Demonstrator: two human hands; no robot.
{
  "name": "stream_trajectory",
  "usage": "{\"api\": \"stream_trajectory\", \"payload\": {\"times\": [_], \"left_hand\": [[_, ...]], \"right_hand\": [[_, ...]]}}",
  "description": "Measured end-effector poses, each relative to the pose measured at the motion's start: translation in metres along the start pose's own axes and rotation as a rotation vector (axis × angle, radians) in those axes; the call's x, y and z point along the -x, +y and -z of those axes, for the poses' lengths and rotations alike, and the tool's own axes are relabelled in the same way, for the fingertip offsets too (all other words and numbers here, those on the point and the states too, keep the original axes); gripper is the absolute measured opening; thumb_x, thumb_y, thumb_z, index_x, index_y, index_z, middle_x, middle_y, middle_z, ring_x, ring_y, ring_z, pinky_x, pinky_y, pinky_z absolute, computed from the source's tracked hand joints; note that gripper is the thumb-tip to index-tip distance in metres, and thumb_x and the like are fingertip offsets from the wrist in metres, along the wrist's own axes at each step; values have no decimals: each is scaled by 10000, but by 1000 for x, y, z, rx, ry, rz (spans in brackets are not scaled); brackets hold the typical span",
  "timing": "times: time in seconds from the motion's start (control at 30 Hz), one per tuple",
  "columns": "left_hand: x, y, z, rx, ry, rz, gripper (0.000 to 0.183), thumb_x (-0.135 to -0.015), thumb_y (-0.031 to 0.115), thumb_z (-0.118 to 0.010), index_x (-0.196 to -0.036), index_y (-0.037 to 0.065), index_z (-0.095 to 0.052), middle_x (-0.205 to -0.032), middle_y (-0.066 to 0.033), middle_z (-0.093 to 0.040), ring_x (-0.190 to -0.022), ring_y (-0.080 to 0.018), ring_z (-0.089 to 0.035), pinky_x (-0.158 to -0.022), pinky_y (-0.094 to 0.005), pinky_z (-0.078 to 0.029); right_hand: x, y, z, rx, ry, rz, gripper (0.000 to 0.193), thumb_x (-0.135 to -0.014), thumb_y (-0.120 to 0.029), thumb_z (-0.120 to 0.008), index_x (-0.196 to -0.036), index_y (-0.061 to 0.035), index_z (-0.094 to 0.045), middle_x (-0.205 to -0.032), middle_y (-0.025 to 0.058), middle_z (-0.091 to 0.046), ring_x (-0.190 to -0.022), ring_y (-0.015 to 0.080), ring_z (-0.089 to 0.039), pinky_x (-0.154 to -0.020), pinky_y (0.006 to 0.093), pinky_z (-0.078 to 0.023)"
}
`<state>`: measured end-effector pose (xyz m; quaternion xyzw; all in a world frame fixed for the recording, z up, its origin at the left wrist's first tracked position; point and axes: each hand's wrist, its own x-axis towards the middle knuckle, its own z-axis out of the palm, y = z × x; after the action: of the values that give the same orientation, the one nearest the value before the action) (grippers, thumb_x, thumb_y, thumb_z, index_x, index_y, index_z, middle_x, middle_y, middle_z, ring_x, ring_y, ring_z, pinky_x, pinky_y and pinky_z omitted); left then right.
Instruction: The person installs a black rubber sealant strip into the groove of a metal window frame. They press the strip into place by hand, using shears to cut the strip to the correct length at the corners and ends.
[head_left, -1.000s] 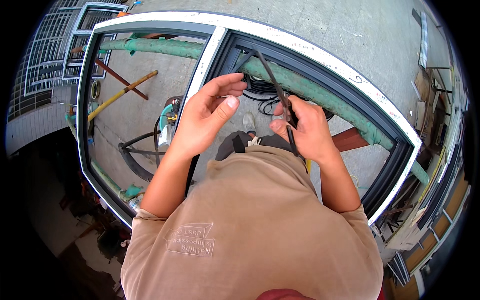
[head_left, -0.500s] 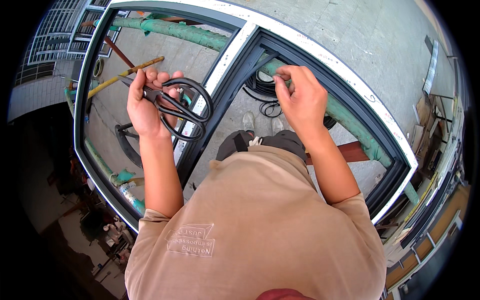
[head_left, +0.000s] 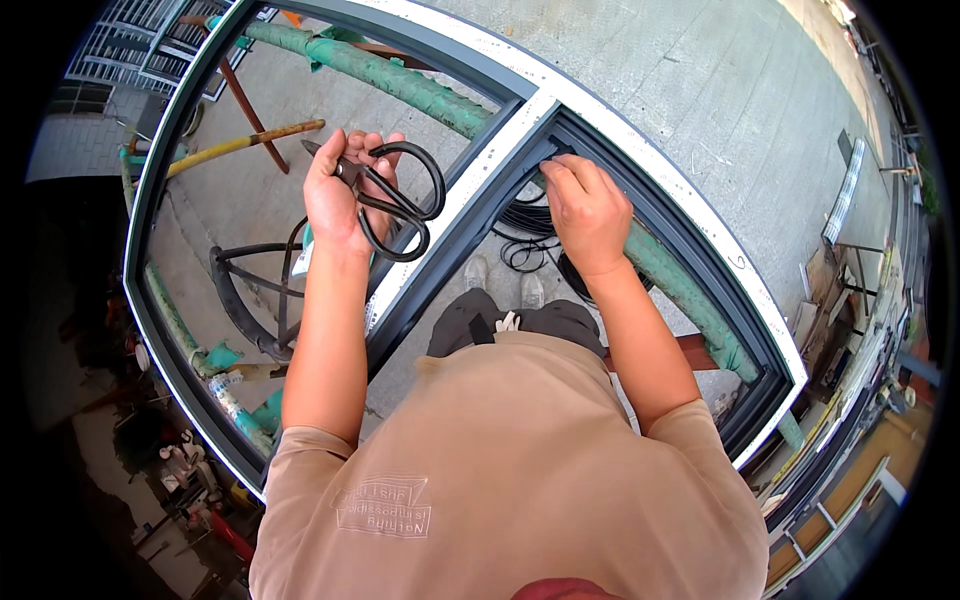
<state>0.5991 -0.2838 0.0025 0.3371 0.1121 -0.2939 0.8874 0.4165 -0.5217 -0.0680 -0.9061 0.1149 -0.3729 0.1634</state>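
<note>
My left hand [head_left: 340,205] is palm up, with its fingers curled round a pair of scissors [head_left: 408,212]. The scissors have big black loop handles pointing right and dark blades pointing up and left. A window frame [head_left: 455,190] with dark grey profiles and a white film-covered face lies before me, split by a crossbar. My right hand [head_left: 585,212] is over the right opening, its thumb and fingers pinched at the inner edge near the top corner. What lies between those fingertips is too hidden to make out.
Green-wrapped bars [head_left: 400,80] run under the frame. A yellow pole [head_left: 240,148] shows through the left opening. Coiled black strip [head_left: 530,222] lies on the floor near my shoes [head_left: 532,290]. Scrap boards [head_left: 835,310] are stacked at the right.
My right hand has moved down slightly and left to the frame's inner corner, its fingers now pointing at the profile. My left hand has shifted right and up with the scissors. The view has shifted.
</note>
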Motion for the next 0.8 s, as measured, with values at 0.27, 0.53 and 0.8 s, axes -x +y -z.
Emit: {"api": "stream_trajectory", "payload": {"times": [0.27, 0.53, 0.8], "left_hand": [[5, -4, -1, -34, -53, 40, 311, -1120, 313, -577, -957, 58, -646, -933, -117, -748, -1107, -399, -760, -717, -318, -661], [4, -8, -4, -90, -34, 41, 325, -1117, 323, -574, -947, 56, -647, -949, -157, -748, -1072, -425, -780, -724, -350, -667], [7, -10, -8, -100, -34, 44, 329, -1119, 314, -563, -947, 45, -644, -950, -172, -747, -1096, -438, -770, -738, -359, -662]], "right_hand": [[-6, -3, -2, 103, -14, -12, 266, -842, -86, -823, -1093, -173, -813, -991, -21, -689, -821, 217, -678, -695, 365, -582], [-1, 0, 1, 97, -44, 121, 304, -830, -69, -817, -1116, -171, -834, -985, -37, -719, -803, 177, -667, -675, 336, -556], [-1, 0, 0, 64, -29, 153, 292, -828, -68, -829, -1110, -145, -835, -992, -46, -746, -796, 169, -670, -669, 327, -552]]}}
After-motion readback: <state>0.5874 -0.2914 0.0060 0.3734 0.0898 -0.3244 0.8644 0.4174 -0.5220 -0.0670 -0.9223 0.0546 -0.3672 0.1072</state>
